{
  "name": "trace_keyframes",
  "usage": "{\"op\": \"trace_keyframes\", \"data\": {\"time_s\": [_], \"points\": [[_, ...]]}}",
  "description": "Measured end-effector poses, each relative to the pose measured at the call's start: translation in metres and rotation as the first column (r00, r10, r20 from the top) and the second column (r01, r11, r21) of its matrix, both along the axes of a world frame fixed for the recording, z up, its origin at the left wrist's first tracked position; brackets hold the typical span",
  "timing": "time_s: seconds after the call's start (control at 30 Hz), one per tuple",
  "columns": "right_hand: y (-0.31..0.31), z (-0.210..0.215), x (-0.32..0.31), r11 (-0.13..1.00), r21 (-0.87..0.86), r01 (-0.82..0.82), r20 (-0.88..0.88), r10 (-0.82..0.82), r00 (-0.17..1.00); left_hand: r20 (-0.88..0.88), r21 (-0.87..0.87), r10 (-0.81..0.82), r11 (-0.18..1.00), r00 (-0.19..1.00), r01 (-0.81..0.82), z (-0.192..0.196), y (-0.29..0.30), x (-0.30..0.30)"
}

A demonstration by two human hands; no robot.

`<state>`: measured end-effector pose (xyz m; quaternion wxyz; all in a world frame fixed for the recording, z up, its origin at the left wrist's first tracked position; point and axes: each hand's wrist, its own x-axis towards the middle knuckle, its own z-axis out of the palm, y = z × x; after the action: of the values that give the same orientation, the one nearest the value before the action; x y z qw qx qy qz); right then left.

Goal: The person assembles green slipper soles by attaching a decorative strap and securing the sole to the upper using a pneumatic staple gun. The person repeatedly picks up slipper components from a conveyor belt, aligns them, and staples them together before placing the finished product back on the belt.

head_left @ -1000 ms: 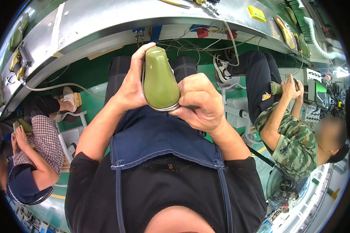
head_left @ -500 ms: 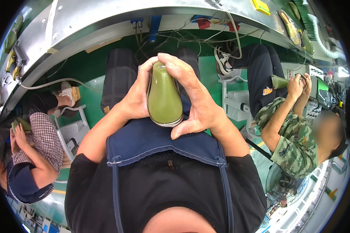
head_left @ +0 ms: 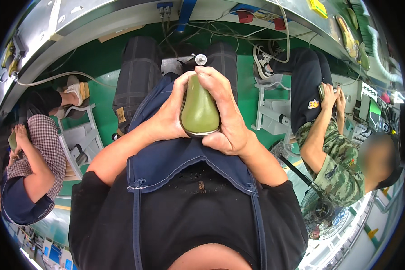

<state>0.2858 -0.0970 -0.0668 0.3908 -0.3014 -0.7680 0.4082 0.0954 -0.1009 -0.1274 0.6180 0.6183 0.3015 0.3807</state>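
Observation:
Between my two hands, in front of my chest, is a glossy olive-green shoe last (head_left: 200, 110), its broad rounded end toward me and its narrow end away. A dark edging runs round its sides and near end. My left hand (head_left: 172, 108) is closed along its left side, palm against it. On the other side my right hand (head_left: 227, 110) wraps it, thumb bent at the broad end and fingers reaching to the narrow tip. Its underside is hidden.
Just beyond my fingertips a round metal disc (head_left: 200, 59) stands between my knees. A metal workbench (head_left: 108, 20) with hoses and cables crosses the far side. Co-workers sit at left (head_left: 31, 175) and right (head_left: 333, 157), and a floor fan (head_left: 324, 211) stands at lower right.
My hands have shifted slightly right and toward me with the shoe last, and my right thumb has drawn in against its broad end. The metal disc has come into view past my fingers.

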Motion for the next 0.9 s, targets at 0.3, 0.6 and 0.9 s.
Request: {"op": "trace_keyframes", "data": {"time_s": [0.3, 0.6, 0.9], "points": [[-0.016, 0.003, -0.003, 0.993, -0.083, 0.085, -0.023, -0.087, 0.996, 0.012, 0.061, -0.036, 0.998, 0.999, 0.035, -0.010, -0.006, 0.007], [-0.001, 0.002, 0.011, 0.973, -0.229, 0.014, -0.075, -0.032, 0.997, -0.017, -0.151, -0.043, 0.988, 0.999, 0.040, -0.005, 0.000, 0.007], [0.037, -0.024, 0.025, 0.913, -0.409, 0.016, -0.152, -0.085, 0.985, 0.352, -0.511, 0.008, 0.840, 0.936, 0.184, -0.022, 0.035, 0.009]]}}
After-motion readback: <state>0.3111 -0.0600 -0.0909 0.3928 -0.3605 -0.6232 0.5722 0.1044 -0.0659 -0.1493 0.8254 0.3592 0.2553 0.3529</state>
